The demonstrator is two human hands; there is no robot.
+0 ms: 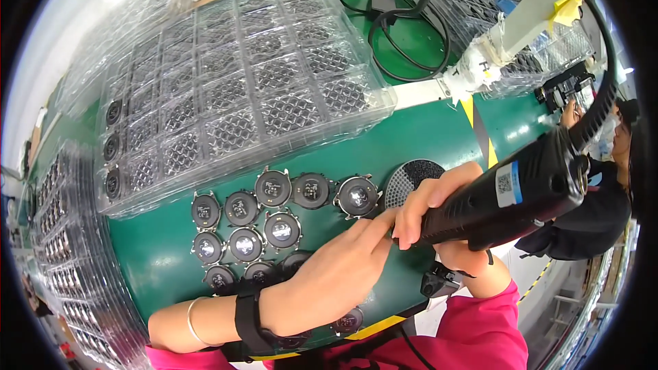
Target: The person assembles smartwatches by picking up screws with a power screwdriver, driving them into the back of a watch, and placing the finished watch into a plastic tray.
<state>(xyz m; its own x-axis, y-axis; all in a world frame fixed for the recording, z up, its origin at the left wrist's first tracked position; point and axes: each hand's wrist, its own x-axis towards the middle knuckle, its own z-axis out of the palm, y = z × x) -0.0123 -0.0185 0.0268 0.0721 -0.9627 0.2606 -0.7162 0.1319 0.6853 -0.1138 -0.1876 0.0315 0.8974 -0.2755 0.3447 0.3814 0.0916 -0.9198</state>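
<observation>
Our right fingers (413, 211) grip a black tool (480, 200).
We cannot tell whether our left fingers (373, 233) grip its tip.

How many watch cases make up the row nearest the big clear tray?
5, left to right: first case, second case, third case, fourth case, and fifth case at the right end.

Wearing bright pink sleeves (483, 325), a thin pale bangle (190, 321) and black wrist strap (247, 316) behind the left hand (339, 274), plus a black strapped-on device (439, 281) below the right hand (442, 195).
</observation>
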